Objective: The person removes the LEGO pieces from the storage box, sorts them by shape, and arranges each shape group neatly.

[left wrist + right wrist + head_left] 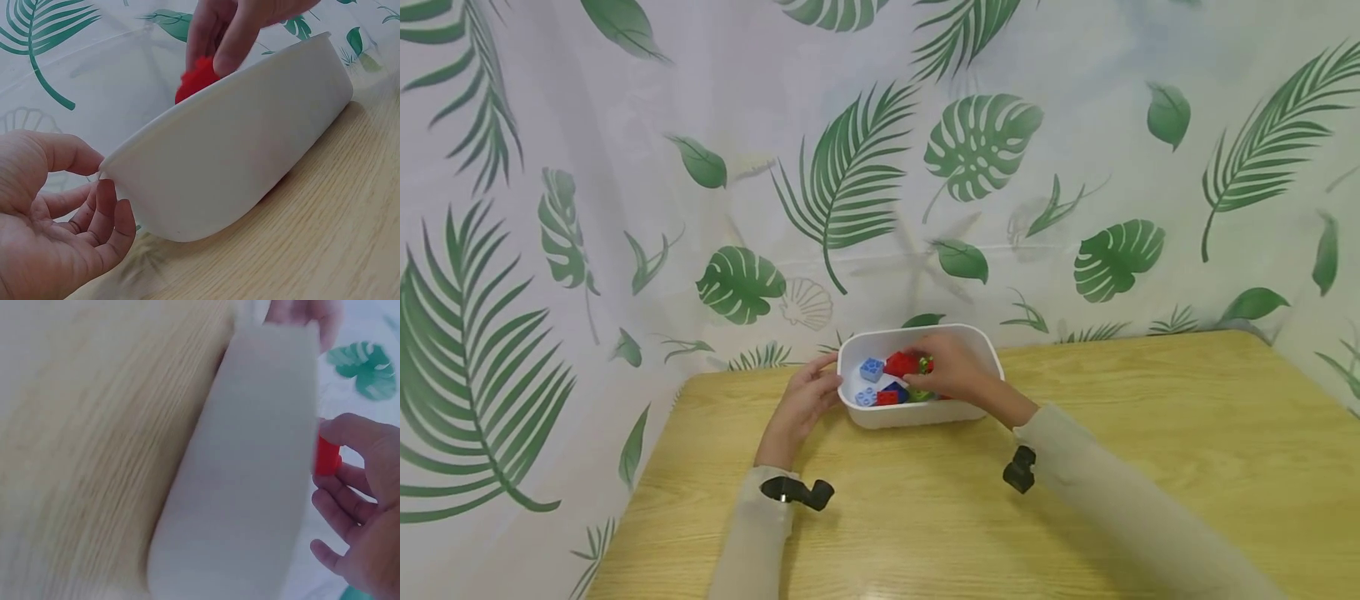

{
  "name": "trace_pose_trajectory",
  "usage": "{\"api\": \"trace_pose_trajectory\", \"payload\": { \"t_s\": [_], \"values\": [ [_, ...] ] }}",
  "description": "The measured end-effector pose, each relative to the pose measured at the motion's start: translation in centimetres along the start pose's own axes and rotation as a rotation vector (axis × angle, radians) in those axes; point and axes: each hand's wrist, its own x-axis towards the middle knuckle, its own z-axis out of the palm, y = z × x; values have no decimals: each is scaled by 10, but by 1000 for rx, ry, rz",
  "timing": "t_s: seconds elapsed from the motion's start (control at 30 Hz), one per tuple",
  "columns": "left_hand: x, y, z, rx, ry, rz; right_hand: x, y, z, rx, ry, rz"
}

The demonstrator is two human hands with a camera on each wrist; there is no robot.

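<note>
A white plastic tub (910, 414) stands on the table with toy building bricks inside. My left hand (801, 402) pinches the rim at the tub's left end, fingers bent around the edge in the left wrist view. Inside the tub's mouth, my right hand (953, 367) holds a red brick (327, 456) between thumb and fingers, level with the rim. Below and left of it lie a light blue brick (872, 369), another light blue brick (866, 397), a red brick (887, 398) and a dark blue brick (898, 389). Green bricks (921, 396) are partly hidden beneath the right hand.
The wooden table (910, 508) extends in front of the tub and off to the right. Close behind the tub hangs a white curtain (880, 283) printed with green leaves. Black wrist cameras (1019, 469) sit on both sleeves.
</note>
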Motion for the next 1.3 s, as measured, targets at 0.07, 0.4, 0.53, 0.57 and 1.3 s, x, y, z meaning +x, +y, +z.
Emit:
{"api": "trace_pose_trajectory", "payload": {
  "t_s": [0.07, 0.4, 0.53, 0.57, 1.3],
  "values": [
    [1, 1, 0, -6, -5, -2, -10, -6, -5, -7, 53, -39],
    [1, 3, -4, -10, 8, -11, -63, -23, -9, -61, 150, -224],
    [1, 2, -4, -5, 17, -10, -78, -26, -3, -97, 171, -274],
    [1, 2, -4, 1, 17, -11, -81, -26, -1, -102, 172, -284],
    [0, -1, 0, -7, -4, -20, -96, -28, 43, -318, -2, -275]
  ]
}}
